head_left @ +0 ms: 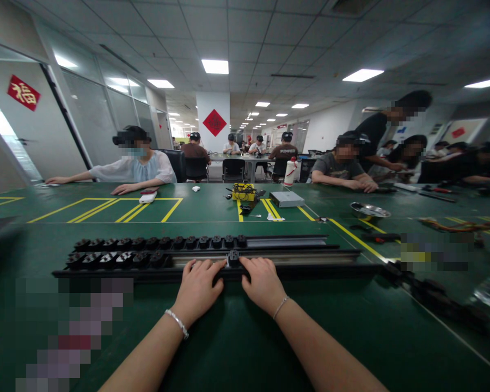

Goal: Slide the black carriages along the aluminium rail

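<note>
A long black rail [302, 258] with a metallic inner channel lies across the table before me. On its middle sits a black socket module [234, 258]. My left hand [200, 286] presses its index fingertip to the module's left side, its other fingers bent over the rail and thumb at the front. From the right, my right hand [263, 280] touches the module with its index finger, its thumb near the rail's front edge. Several similar modules [124, 260] stand in a row at the rail's left end. A second rail [286, 241] behind it carries another row of modules.
The green table [212, 209] bears yellow tape lines. Across it are a yellow box with cables [245, 191], a grey box [286, 199], a white bottle [291, 171] and a metal dish [369, 210]. Co-workers sit opposite. Dark parts [433, 296] lie at right.
</note>
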